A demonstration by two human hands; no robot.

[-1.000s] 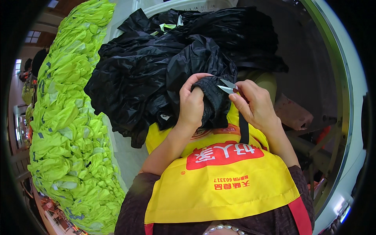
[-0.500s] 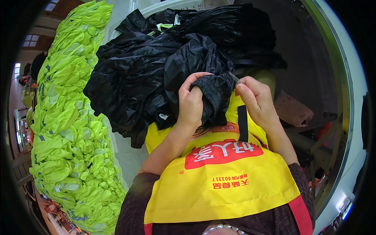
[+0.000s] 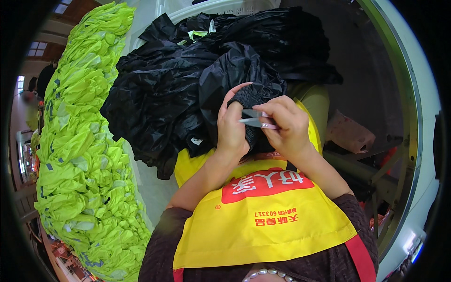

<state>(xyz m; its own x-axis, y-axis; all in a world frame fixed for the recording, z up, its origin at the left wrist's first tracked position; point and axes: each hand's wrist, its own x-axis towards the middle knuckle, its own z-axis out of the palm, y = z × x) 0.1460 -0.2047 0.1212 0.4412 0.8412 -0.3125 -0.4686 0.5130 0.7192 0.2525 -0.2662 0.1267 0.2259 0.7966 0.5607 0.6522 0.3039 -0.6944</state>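
My left hand (image 3: 233, 126) grips the gathered cuff of a black shiny garment (image 3: 244, 75) that hangs over my lap. My right hand (image 3: 287, 127) holds small metal thread snips (image 3: 253, 118), their blades pointing left against the cuff between my two hands. The garment is part of a heap of black garments (image 3: 164, 89) on the table in front of me. I wear a yellow apron (image 3: 263, 216) with a red patch.
A long pile of fluorescent yellow-green vests (image 3: 80, 155) runs down the left side. A white basket rim (image 3: 221, 5) shows behind the black heap. A pink-brown bag (image 3: 350, 132) and metal frame bars (image 3: 376, 174) lie at the right.
The snips have come down from the top of the cuff to lie between my hands, blades turned left. My right hand has shifted slightly lower and toward the left one.
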